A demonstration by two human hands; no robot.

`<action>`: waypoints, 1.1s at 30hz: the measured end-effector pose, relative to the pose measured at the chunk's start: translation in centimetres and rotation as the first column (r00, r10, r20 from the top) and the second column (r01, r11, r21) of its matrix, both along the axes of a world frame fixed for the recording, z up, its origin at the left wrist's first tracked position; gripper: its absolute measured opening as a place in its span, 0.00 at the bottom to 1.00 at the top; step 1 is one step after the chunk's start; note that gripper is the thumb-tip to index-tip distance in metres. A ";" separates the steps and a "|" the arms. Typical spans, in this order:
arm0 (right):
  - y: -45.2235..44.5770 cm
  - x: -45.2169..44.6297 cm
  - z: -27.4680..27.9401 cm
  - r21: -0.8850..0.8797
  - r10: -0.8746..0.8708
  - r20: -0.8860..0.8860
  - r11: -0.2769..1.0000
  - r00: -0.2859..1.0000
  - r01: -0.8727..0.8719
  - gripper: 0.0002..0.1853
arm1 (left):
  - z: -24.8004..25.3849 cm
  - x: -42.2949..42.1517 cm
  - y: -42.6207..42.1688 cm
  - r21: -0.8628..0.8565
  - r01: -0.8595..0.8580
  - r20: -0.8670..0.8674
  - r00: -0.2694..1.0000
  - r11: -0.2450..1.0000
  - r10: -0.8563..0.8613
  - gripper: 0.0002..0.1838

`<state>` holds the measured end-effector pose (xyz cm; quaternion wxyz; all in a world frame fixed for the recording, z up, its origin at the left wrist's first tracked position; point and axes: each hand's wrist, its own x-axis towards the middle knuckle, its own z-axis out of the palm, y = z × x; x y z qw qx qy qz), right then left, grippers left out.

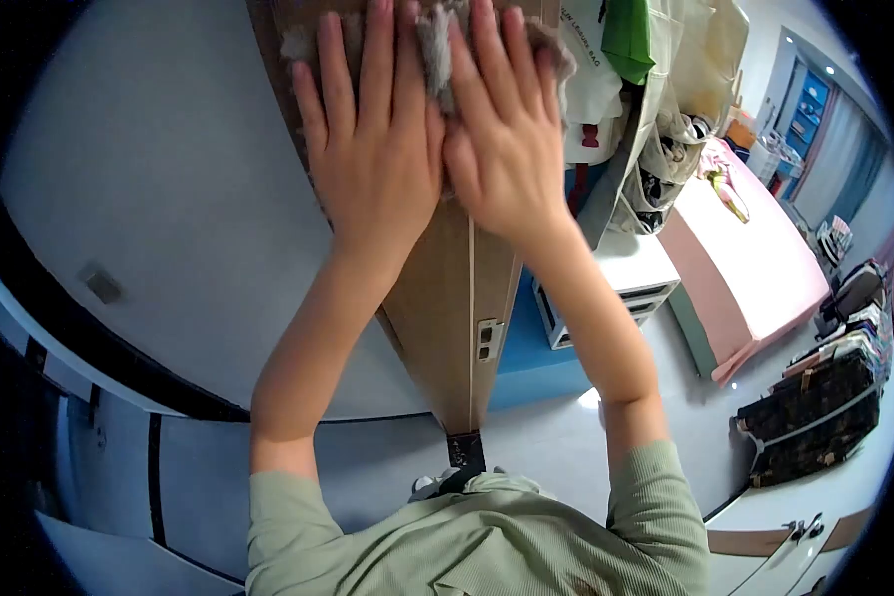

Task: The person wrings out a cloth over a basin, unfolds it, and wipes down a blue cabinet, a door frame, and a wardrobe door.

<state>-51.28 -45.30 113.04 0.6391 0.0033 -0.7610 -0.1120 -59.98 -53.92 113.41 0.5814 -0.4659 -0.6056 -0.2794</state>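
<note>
At the top of the frame, the grey cloth (435, 58) is pressed against the wooden door frame (432, 288) beneath the left hand (512, 159) and right hand (377, 164), both spread flat.

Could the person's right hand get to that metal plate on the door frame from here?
Probably yes. The right hand lies flat on a fluffy grey cloth, but the metal plate sits lower on the door frame, with nothing seen covering it.

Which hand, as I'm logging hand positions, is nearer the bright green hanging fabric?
Right. The right hand, flat on the fluffy grey cloth, is to the left of the green fabric, not touching it; the left hand is farther away, beyond the right.
</note>
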 end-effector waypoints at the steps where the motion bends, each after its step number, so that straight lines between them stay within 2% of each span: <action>1: 0.6 0.5 0.6 0.032 0.013 -0.009 0.999 1.000 -0.012 0.31 | 0.5 0.6 0.5 0.031 -0.031 -0.023 0.999 0.999 0.032 0.27; 3: 1.6 1.4 0.2 0.020 0.029 0.065 0.999 0.997 -0.030 0.31 | -0.2 1.1 1.5 0.033 -0.103 0.009 0.995 0.994 0.103 0.27; 5: 2.4 1.5 -2.6 -0.015 0.027 0.109 1.000 0.994 -0.026 0.31 | -2.7 1.7 1.7 -0.008 -0.140 0.063 0.988 0.990 0.141 0.28; 6: 2.8 1.6 -4.4 -0.023 0.011 0.132 1.000 0.991 -0.008 0.31 | -4.4 1.8 2.0 -0.030 -0.153 0.060 0.986 0.988 0.155 0.29; 7: 3.4 1.6 -6.5 -0.079 0.095 0.130 0.993 0.987 -0.086 0.31 | -6.5 1.9 2.3 -0.041 -0.111 0.080 0.990 0.993 0.114 0.29; 10: 3.7 2.0 -12.9 -0.166 0.139 0.214 0.981 0.967 -0.104 0.30 | -13.2 2.1 2.6 -0.088 -0.055 0.134 0.989 0.995 0.067 0.31; 13: 3.8 2.2 -17.8 -0.141 0.149 0.235 0.983 0.960 -0.118 0.30 | -18.2 2.1 2.4 -0.148 -0.082 0.139 0.985 0.986 0.103 0.31; 16: 4.5 2.1 -17.7 -0.165 0.250 0.245 0.963 0.937 -0.214 0.31 | -18.5 2.7 1.6 -0.209 -0.076 0.169 0.979 0.975 0.112 0.31; 18: 4.7 2.1 -13.9 -0.190 0.318 0.200 0.940 0.927 -0.282 0.34 | -15.9 3.1 1.3 -0.203 -0.093 0.168 0.977 0.975 0.128 0.32; 19: 4.7 1.8 -11.3 -0.213 0.409 0.106 0.900 0.906 -0.382 0.34 | -14.2 3.2 1.4 -0.198 -0.099 0.168 0.977 0.975 0.134 0.32; 20: 4.7 1.5 -8.7 -0.241 0.470 0.034 0.860 0.882 -0.449 0.34 | -12.0 3.3 1.7 -0.150 -0.087 0.157 0.981 0.985 0.111 0.32; 22: 5.3 0.7 -4.7 -0.181 0.572 -0.061 0.799 0.818 -0.573 0.33 | -7.3 3.7 2.2 -0.068 -0.078 0.132 0.987 0.995 0.087 0.32; 25: 6.6 -0.4 -2.7 -0.179 0.727 -0.136 0.650 0.673 -0.738 0.35 | -4.0 3.7 3.4 0.034 -0.085 0.089 0.993 0.996 0.082 0.32; 29: 7.0 0.1 -6.1 -0.293 0.787 -0.080 0.568 0.612 -0.769 0.34 | -6.7 3.9 3.8 0.039 -0.093 0.090 0.992 0.995 0.090 0.33; 33: 6.7 0.7 -14.4 -0.474 0.788 -0.061 0.517 0.613 -0.713 0.36 | -15.0 4.1 3.8 -0.057 -0.141 0.183 0.972 0.988 0.149 0.34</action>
